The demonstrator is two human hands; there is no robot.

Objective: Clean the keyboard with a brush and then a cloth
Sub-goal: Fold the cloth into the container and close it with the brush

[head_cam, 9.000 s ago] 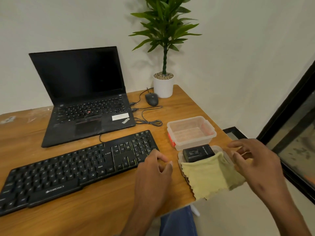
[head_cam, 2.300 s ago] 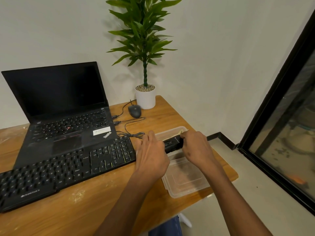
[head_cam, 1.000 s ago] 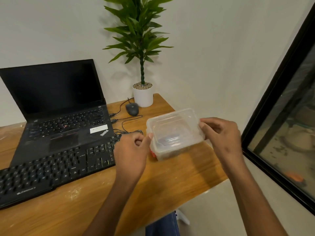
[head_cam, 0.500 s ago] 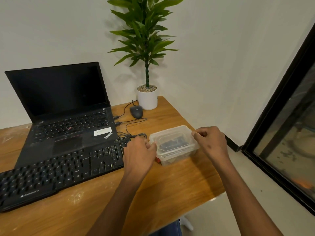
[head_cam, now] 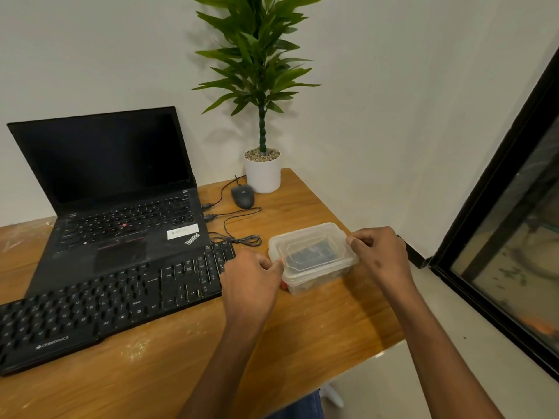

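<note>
A black keyboard lies along the front of the wooden desk. To its right stands a clear plastic box with its lid on; a dark object shows through the lid. My left hand pinches the lid's left edge. My right hand grips the lid's right edge with curled fingers. The cloth is not visible as such; something pale shows low inside the box.
An open black laptop sits behind the keyboard. A black mouse with a coiled cable and a potted plant stand at the back. The desk ends just right of the box; a dark window frame lies beyond.
The cloth and the dark object went from the table into the box. The lid came down onto the box and both hands now hold its edges.
</note>
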